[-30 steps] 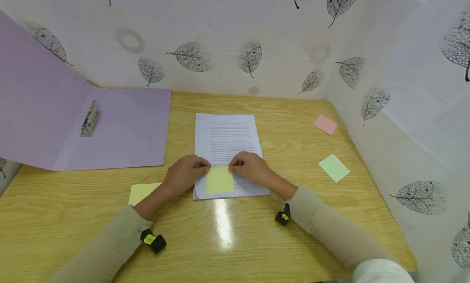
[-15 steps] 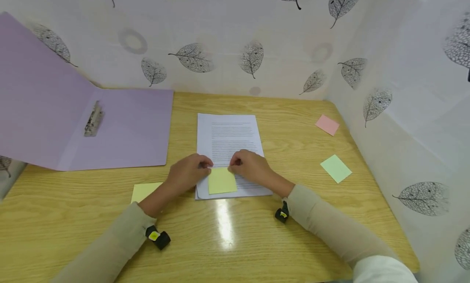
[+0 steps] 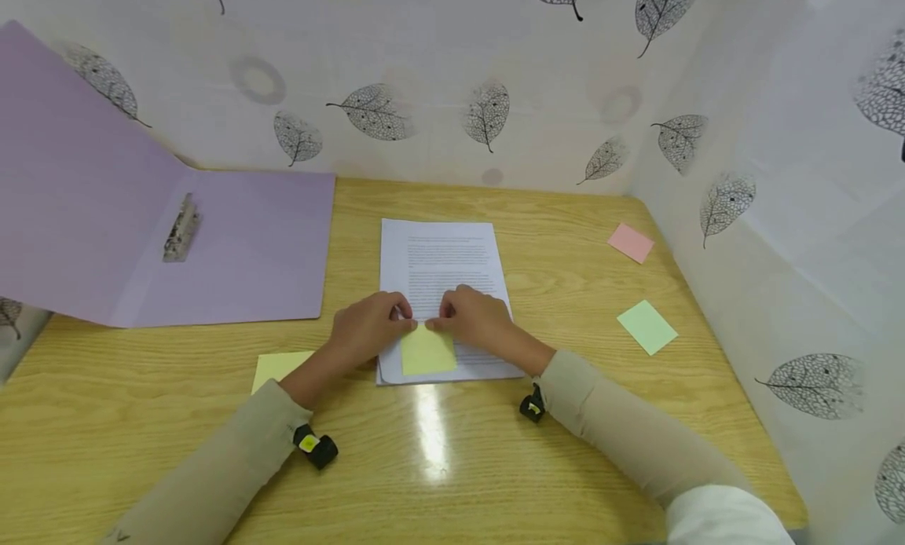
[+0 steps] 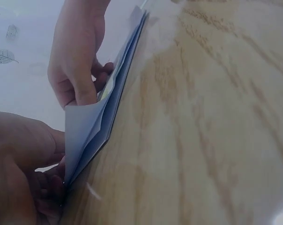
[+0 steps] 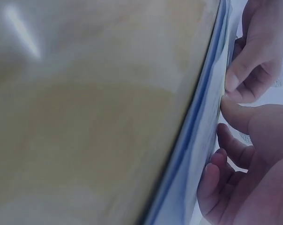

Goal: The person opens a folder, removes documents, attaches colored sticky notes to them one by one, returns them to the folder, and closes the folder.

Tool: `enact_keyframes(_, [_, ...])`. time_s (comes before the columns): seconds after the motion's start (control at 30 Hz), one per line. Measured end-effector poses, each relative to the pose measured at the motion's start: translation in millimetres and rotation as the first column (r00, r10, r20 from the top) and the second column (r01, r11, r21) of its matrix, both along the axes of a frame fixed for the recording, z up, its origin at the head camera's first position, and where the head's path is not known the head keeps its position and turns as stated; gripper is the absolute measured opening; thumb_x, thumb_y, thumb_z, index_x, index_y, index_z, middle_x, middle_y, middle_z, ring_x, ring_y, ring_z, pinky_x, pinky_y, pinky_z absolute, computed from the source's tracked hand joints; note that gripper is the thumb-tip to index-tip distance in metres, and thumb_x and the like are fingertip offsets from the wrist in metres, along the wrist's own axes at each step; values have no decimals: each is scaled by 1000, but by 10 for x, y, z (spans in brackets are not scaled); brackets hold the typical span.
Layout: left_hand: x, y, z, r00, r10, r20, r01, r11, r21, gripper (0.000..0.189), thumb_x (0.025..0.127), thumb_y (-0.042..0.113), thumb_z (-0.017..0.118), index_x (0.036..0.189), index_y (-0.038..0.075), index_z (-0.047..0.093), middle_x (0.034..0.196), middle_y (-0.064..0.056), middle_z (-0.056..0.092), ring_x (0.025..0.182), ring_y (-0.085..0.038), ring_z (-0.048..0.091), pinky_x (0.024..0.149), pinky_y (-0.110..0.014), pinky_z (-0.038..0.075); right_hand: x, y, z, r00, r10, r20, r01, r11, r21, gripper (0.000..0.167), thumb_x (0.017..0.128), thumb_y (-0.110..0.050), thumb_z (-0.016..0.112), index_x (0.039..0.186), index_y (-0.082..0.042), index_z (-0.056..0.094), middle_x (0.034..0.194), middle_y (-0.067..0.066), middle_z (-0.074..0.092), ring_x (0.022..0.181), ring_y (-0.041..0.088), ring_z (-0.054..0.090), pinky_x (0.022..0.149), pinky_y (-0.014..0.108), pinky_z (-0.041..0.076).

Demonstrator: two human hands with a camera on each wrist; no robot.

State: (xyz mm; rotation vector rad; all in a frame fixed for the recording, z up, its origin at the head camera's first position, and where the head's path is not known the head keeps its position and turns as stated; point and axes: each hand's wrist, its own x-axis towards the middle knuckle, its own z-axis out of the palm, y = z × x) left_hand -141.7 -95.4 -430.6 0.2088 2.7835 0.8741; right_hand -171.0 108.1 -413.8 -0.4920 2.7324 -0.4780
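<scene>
A yellow sticky note (image 3: 428,356) lies on the lower part of a stack of printed paper (image 3: 445,250) in the head view. My left hand (image 3: 371,325) presses its thumb on the note's top edge, left of the middle. From the other side my right hand (image 3: 475,323) presses with its thumb on the same edge, and the two thumb tips are close together. The right wrist view shows the right thumb (image 5: 240,115) extended onto the paper, the other fingers loosely bent. In the left wrist view the stack's lower corner (image 4: 83,124) curls up from the sheets beneath.
An open purple folder (image 3: 261,246) with a metal clip (image 3: 182,229) stands at the back left. Another yellow note (image 3: 279,367) lies partly behind my left forearm. A pink note (image 3: 631,243) and a green note (image 3: 647,327) lie on the table's right side, near the patterned wall covering.
Both thumbs have slid inward along the note's top edge, from its corners towards the middle. The note stays in place on the paper. The head view has shifted slightly.
</scene>
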Motion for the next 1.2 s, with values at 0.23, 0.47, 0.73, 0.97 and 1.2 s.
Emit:
enact_keyframes(0.23, [26, -131, -49, 999, -48, -25, 49, 996, 71, 10, 98, 24, 65, 103, 19, 72, 91, 2, 64, 76, -16, 56, 64, -31, 43, -35, 141, 4, 1000, -11, -13, 11, 1000, 6, 25, 93, -45, 71, 85, -21, 67, 85, -6, 63, 72, 13, 57, 62, 31, 44])
enact_keyframes(0.47, [88, -200, -3, 999, -27, -33, 30, 994, 103, 14, 97, 20, 67, 109, 15, 72, 99, 0, 67, 86, -17, 59, 73, -32, 47, -63, 375, 5, 1000, -19, -16, 19, 1000, 2, 23, 94, -40, 71, 93, -18, 69, 88, -3, 64, 73, 15, 57, 62, 30, 44])
enact_keyframes(0.73, [111, -256, 11, 992, -47, -119, 53, 998, 45, 24, 97, 21, 69, 119, 14, 71, 122, -8, 65, 109, -28, 60, 84, -43, 52, 6, 702, 123, 997, 15, -70, -12, 999, 43, 37, 91, -35, 75, 118, -11, 70, 115, 9, 63, 93, 23, 61, 73, 37, 52])
enact_keyframes(0.97, [99, -355, -20, 978, -129, -163, 137, 990, 35, 30, 98, 20, 67, 126, 10, 70, 147, -13, 55, 132, -41, 48, 107, -58, 43, 51, 867, 127, 993, 93, -76, -93, 996, 11, 52, 87, -36, 79, 130, -8, 67, 134, 17, 58, 121, 34, 56, 97, 50, 51])
enact_keyframes(1.2, [99, -362, -33, 975, -153, -162, 165, 984, 64, 31, 98, 20, 67, 127, 8, 69, 149, -15, 52, 133, -41, 47, 106, -57, 42, 100, 1079, 187, 996, 65, -56, -70, 995, -75, 50, 94, -36, 73, 134, -7, 63, 143, 17, 53, 132, 37, 50, 105, 55, 45])
